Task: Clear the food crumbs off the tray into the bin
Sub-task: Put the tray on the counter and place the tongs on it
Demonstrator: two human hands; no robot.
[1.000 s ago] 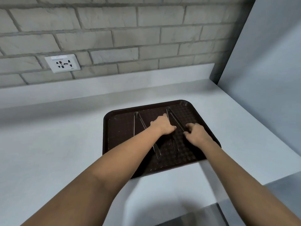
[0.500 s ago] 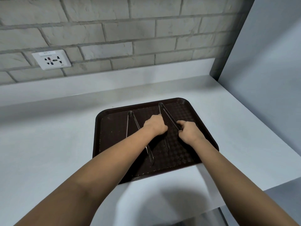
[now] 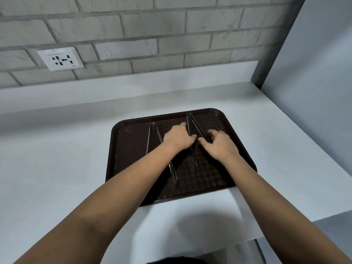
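Brown tray point(image 3: 131, 149) flat on white worktop point(image 3: 57, 159), crumb-specked, bearing two tongs; left hand point(image 3: 178, 138) resting on it, fingers relaxed; right hand point(image 3: 219, 143) curled, pinching right tongs point(image 3: 196, 126); left tongs point(image 3: 152, 134) untouched.

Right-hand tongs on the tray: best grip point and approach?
Take the right tongs at mid-length, where the two arms have spread apart but one hand still spans them. Come from above, pinching across both arms: they lie flat on the tray, hinge at the far end, tips toward the person. The right hand is already at that spot, fingers curled around one arm; the left hand rests beside them.
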